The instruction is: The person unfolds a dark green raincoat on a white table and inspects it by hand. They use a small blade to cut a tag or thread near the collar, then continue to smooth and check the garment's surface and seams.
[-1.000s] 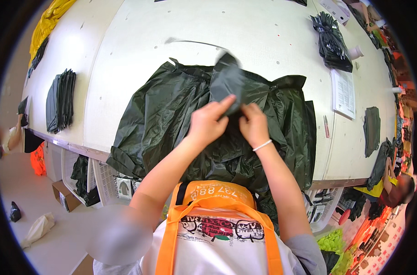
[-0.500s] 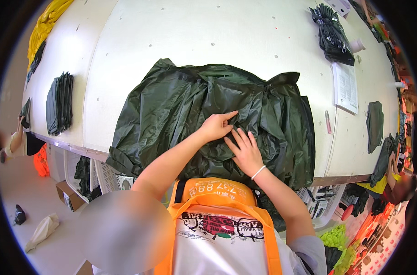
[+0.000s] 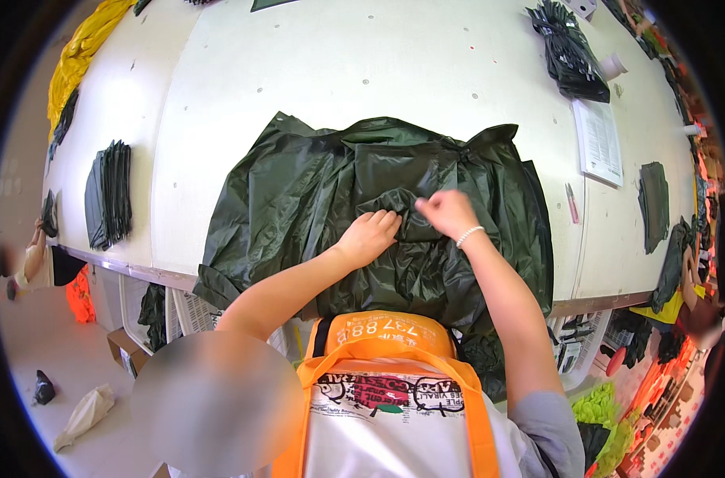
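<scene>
1. The left hand lies palm down on the dark green garment, fingers stretched out flat and close together, pressing on the cloth without gripping it.
2. The right hand sits just beside the left fingertips, its fingers curled and pinched shut on a fold of the same garment; a pale bead bracelet circles the wrist.
3. The fold under the right fingers is a smaller, flatter panel of the green fabric, which spreads up and away from both hands toward the middle of the white table.
4. The garment lies crumpled and wide across the near edge of the table, reaching well past the left fingers on one side and past the right fingers on the other, with part hanging down over the edge toward the person.
5. Far out beyond the left fingers, near the table's left edge, lies a stack of folded dark pieces; further up that edge is yellow fabric.
6. Well beyond the right fingers lie a printed sheet of paper, and above it a heap of dark bags.
7. The person wears an orange apron over a white printed shirt.
</scene>
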`<state>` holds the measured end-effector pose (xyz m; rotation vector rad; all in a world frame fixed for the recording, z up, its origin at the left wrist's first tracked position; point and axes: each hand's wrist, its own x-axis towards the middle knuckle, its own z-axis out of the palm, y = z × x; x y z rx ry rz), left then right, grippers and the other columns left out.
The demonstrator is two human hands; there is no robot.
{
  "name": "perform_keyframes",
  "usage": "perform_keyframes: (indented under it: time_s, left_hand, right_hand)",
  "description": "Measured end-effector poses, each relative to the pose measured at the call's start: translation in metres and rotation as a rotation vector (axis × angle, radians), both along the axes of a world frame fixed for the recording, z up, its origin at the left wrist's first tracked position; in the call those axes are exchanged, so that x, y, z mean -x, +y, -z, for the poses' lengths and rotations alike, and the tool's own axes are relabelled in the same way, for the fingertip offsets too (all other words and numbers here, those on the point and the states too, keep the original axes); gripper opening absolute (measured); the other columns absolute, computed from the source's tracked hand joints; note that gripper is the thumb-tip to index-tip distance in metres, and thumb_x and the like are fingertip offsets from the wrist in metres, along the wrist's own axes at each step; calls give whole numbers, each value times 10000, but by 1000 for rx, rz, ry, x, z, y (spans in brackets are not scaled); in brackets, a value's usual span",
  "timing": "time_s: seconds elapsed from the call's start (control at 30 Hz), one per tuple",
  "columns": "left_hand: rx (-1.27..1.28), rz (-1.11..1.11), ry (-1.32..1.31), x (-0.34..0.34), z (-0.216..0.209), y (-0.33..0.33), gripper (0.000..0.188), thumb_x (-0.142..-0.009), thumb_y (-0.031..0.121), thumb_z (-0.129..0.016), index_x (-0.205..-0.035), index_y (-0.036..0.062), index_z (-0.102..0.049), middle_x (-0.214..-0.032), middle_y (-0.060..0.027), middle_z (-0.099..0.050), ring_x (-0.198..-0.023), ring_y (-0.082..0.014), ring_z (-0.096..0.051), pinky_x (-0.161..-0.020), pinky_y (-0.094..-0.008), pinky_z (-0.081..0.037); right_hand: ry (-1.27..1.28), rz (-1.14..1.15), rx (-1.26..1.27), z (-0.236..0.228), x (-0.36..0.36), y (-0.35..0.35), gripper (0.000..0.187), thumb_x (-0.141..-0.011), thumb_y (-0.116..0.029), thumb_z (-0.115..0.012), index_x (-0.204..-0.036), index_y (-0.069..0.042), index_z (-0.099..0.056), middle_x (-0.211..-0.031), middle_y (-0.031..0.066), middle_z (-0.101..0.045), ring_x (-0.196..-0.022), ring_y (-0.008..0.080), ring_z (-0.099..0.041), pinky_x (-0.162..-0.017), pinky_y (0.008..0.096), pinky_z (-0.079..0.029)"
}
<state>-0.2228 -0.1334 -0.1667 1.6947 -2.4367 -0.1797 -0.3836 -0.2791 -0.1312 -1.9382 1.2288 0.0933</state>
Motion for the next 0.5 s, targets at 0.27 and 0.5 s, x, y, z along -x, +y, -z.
perform_keyframes:
  time_s: [0.27,0.5]
  left_hand:
    - [97,-41,-75,9,0,10,457,-783,250,-634,-1178,33,-563,-1121,-63,-552,-1050,-200,-517,-901,-326,-405]
    - [144,-108,-148,18,-3,14,403,-797,203,-584,-1161,31,-575,-1109,-77,-560,-1040,-204,-524,-955,-339,-373]
  right_hand:
    - [-183,-31,640,-18,-30,-45,166,-749,-133,-716,-833,-32,-614,-931,136,-553,-914,319,-543,-768,383,-475]
    - [-601,282,-202,5,-47,-31,150,-803,-69,-667,-914,-2,-591,-767,102,-647,-636,177,-629,-553,298,-507]
